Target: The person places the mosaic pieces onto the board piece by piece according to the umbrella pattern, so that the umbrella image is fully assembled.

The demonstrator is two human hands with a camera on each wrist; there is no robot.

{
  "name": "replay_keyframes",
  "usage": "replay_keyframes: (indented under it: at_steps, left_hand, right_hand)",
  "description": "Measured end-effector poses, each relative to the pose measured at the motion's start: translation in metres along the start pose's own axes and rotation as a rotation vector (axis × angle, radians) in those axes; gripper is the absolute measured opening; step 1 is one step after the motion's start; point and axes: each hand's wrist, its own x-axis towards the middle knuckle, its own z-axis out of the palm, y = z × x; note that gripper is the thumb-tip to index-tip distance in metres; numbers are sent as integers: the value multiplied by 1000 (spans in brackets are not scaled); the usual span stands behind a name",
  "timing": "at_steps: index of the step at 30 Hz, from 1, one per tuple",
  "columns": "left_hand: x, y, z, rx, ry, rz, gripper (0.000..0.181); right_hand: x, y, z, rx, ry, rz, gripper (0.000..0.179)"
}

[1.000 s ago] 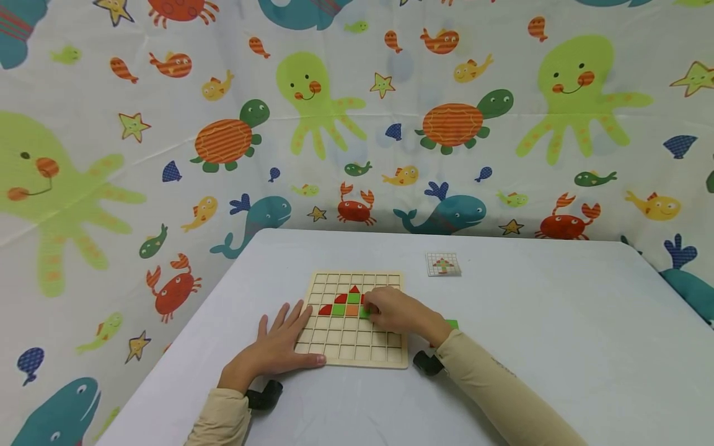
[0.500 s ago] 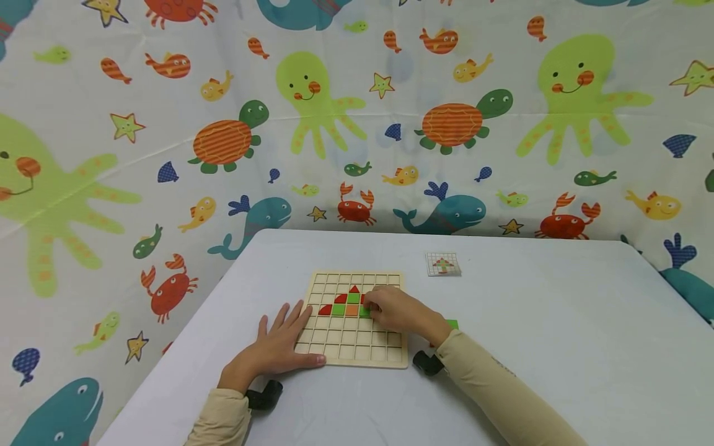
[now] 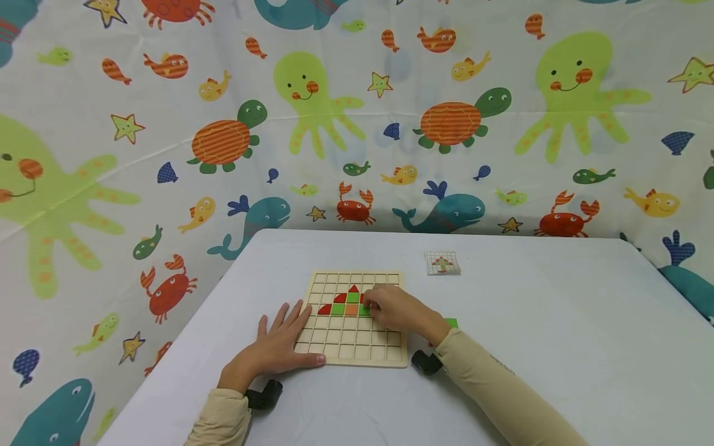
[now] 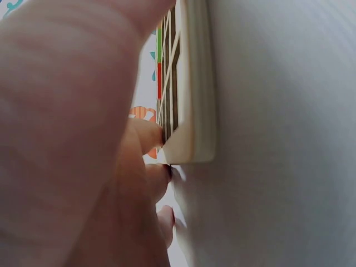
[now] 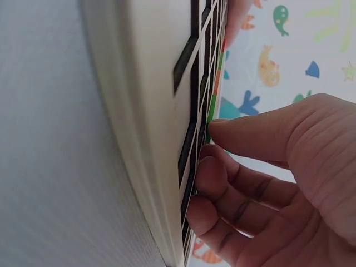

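Note:
A light wooden grid board [image 3: 351, 353] lies on the white table, with red, green and orange tiles set in its upper middle cells. My left hand [image 3: 276, 347] is spread flat at the board's left side, its thumb along the front edge and fingertips at the left rim. Over the board's right half, my right hand [image 3: 398, 310] has its fingers curled down at a green tile [image 3: 364, 311]. In the right wrist view, the thumb and index finger pinch at a green tile [image 5: 208, 132] low against the grid, mostly hidden between them. An orange tile [image 3: 351, 309] lies left of it.
A small card [image 3: 443, 263] printed with a gridded coloured figure lies behind the board to the right. More green pieces [image 3: 452, 323] show partly behind the right wrist. A sea-animal patterned cloth [image 3: 346, 173] hangs behind the table.
Both hands and the tiles keep their places. Only the head view has shifted very slightly.

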Motion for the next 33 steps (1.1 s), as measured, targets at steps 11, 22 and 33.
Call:
replay_keyframes:
  at_steps: [11,22,33]
  left_hand:
    - [2,-2,0,-5,5,-5,123]
    - [1,0,-2,-8,0,-4,121]
    - [7,-6,1,4,5,0,122]
  right_hand:
    - [-1,6,-17,72,-45,34,16]
    - [-13,17,-47,112,-39,104,18]
    - [-23,37,-60,121,-135,241,25]
